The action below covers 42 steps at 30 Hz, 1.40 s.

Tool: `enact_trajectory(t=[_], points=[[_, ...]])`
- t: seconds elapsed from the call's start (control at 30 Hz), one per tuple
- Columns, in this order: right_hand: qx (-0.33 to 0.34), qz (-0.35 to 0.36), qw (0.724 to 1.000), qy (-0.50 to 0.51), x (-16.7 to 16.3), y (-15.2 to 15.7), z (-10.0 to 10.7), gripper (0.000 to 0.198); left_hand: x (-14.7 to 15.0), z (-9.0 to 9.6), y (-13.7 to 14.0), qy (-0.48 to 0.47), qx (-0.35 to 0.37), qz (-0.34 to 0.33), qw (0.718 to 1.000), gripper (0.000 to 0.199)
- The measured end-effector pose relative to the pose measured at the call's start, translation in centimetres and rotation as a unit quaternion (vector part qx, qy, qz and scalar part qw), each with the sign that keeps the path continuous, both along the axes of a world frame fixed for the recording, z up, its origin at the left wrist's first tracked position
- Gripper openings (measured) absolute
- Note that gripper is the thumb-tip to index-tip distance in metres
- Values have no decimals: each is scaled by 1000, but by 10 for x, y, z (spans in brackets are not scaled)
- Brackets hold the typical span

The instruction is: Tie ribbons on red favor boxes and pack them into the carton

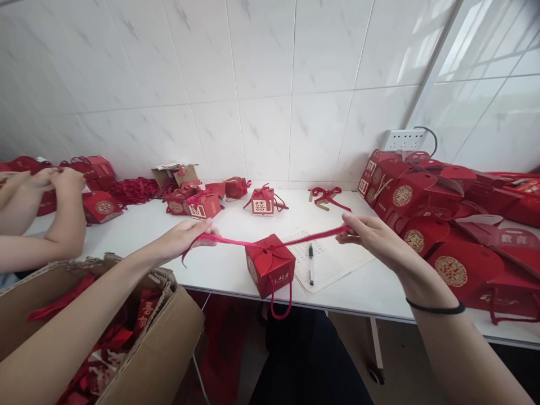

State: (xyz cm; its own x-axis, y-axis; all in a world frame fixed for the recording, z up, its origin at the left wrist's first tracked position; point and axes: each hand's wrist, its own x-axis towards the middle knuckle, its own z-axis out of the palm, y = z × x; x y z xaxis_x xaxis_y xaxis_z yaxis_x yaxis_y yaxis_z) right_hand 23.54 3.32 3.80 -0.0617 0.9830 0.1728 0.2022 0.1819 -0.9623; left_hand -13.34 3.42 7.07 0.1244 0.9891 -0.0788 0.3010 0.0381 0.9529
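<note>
A red gift box (270,264) with gold print sits at the table's front edge, its cord handle hanging over the edge. A red ribbon (316,235) crosses the top of the box and is stretched out to both sides. My left hand (189,239) pinches one end, with a loose tail dangling below the fingers. The other end is pinched by my right hand (365,232), which wears a black band at the wrist. Both hands are raised a little above the table, apart from the box itself.
Right of the box, a pen (311,264) lies on paper sheets (333,270). Red boxes are piled (447,208) at the right. Smaller boxes (262,201) stand behind. An open carton (169,337) is under my left arm. Another person's hands (67,183) work at far left.
</note>
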Motion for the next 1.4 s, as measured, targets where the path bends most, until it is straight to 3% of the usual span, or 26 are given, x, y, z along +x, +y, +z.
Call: enact_trajectory(t=[0.07,0.17,0.27,0.43,0.63,0.77,0.87,1.07,1.23,1.4], points=[[1,72,988,136,-23,5,18,51,26,13,3,-146,-14,-12,989,35],[-42,191,940,279,-64,12,45,41,69,26,10,-291,-46,-4,955,35],[-75,231,911,333,-93,16,61,31,97,33,12,-357,-43,-13,933,26],[-43,254,899,354,-106,17,60,51,101,34,5,-415,-3,-36,909,21],[36,286,893,344,-106,16,51,51,93,30,-2,-403,18,-80,912,26],[85,291,896,324,-108,13,53,50,95,30,-2,-350,92,-108,926,38],[92,286,897,324,-109,12,55,50,99,31,-1,-322,140,-115,929,30],[93,280,901,319,-106,11,57,50,102,37,2,-333,159,-72,927,11],[111,277,903,310,-108,11,59,52,109,53,5,-346,203,-64,914,12],[102,282,902,311,-94,5,65,44,105,63,10,-363,197,-82,907,17]])
